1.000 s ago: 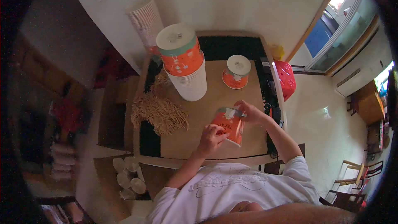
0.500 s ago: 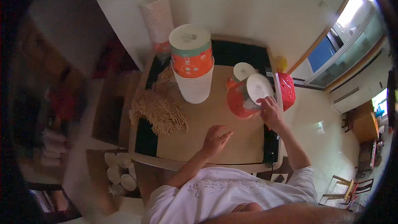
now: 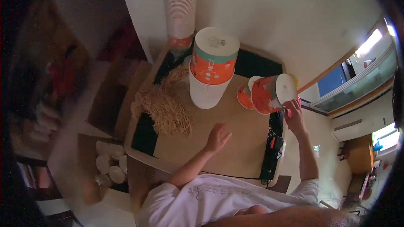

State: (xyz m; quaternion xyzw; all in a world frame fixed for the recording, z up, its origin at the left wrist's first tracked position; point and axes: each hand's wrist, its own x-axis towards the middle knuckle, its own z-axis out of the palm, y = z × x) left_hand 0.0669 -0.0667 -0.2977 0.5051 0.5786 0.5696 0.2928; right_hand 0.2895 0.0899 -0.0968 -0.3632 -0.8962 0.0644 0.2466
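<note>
My right hand grips the bottom edge of an orange-red paper bucket, which is tilted on its side with its white base toward the right. Partly hidden behind it is another paper bucket, orange with a pale base. My left hand hovers over the brown board with loosely bent fingers and nothing in them. Farther back stands an upside-down orange paper bucket with a green band, over a stack of white paper buckets.
Shredded tan paper lies at the table's left. A tall stack of paper buckets rises by the wall. On the floor at lower left, a cardboard box holds several white cups. A black cabled device lies along the table's right edge.
My right hand has carried the orange-red bucket to the right and tipped it farther onto its side. My left hand stays over the board. The whole view has shifted slightly.
</note>
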